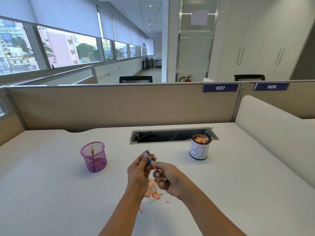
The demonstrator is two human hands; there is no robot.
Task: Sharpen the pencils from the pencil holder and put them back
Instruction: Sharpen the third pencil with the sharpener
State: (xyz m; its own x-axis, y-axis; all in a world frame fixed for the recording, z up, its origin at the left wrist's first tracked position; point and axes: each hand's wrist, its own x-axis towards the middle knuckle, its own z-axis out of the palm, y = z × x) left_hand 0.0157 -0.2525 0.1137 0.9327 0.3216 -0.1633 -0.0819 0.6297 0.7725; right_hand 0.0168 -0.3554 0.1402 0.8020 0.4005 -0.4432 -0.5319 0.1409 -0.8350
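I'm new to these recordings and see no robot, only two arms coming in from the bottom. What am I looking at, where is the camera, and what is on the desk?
There is no machine here. These are a person's own bare hands, filmed by one wide-angle camera worn on their head, looking forward and down. The left hand holds a blue sharpener. The right hand grips a pencil whose tip points into it. Below them, orange shavings lie on the white desk. On the left stands a pink mesh pencil holder with a second pencil inside. On the right is a black mesh cup with a paper label, holding more shavings.
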